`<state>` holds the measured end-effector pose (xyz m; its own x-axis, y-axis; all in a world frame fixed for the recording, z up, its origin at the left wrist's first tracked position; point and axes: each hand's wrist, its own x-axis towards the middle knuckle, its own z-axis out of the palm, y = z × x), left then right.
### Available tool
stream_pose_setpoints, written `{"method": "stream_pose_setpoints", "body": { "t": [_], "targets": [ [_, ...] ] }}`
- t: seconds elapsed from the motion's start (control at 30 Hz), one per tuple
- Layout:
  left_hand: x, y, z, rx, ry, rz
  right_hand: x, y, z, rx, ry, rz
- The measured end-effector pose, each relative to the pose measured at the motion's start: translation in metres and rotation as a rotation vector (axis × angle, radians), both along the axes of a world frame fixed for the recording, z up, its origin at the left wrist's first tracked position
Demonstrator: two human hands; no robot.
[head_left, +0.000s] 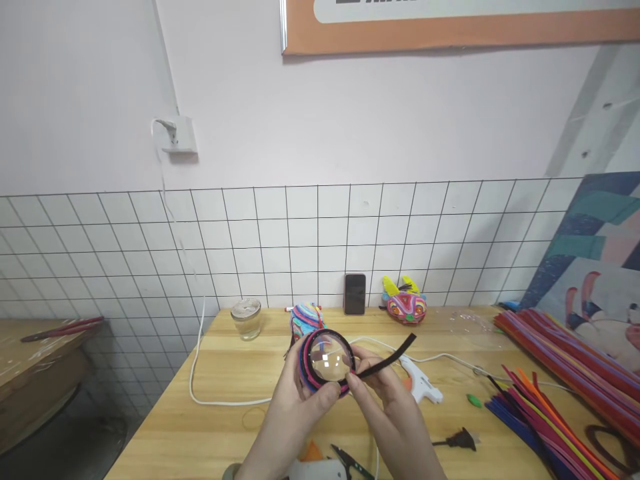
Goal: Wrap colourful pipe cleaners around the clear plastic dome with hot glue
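Both hands meet above the middle of the wooden table (210,400), holding up a clear dome (327,360) ringed with pink, blue and black pipe cleaners; the left hand (295,407) cups it from below and from the left, its thumb pressed on the lower rim and its fingers curled behind; the right hand (387,393) pinches a black pipe cleaner (393,355) against the dome's right edge between thumb and forefinger, the loose end slanting up and away to the right; just behind the dome lies a striped multicoloured piece (305,317); further back, against the tiled wall, a dark phone (355,293) stands upright, with a colourful mask-like figure (404,303) to its right; a glass jar (246,318) sits back and to the left of the dome; a white glue gun (423,380) lies just right of the hands, its white cable (200,380) looping round to the left of the dome; bundles of coloured pipe cleaners (550,373) spread across the table well to the right; small scissors (350,463) lie below the dome at the near edge.
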<state>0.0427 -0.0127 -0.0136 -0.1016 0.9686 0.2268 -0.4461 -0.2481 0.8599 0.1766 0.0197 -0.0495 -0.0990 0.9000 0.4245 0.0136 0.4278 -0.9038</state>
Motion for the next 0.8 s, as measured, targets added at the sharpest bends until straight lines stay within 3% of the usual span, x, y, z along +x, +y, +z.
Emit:
{"method": "stream_pose_setpoints", "body": {
  "t": [0.13, 0.4, 0.6, 0.8],
  "targets": [
    [0.001, -0.001, -0.001, -0.027, 0.029, 0.013, 0.002, 0.002, -0.004, 0.024, -0.131, 0.024],
    [-0.003, 0.002, -0.008, -0.116, 0.028, 0.022, 0.003, -0.003, 0.004, 0.081, -0.175, 0.035],
    [-0.012, 0.01, -0.021, -0.042, 0.228, 0.105, 0.003, -0.011, 0.012, 0.102, -0.128, -0.001],
    [-0.014, 0.008, -0.019, -0.022, 0.301, 0.104, 0.002, -0.013, 0.014, 0.107, -0.116, -0.025]
  ]
}}
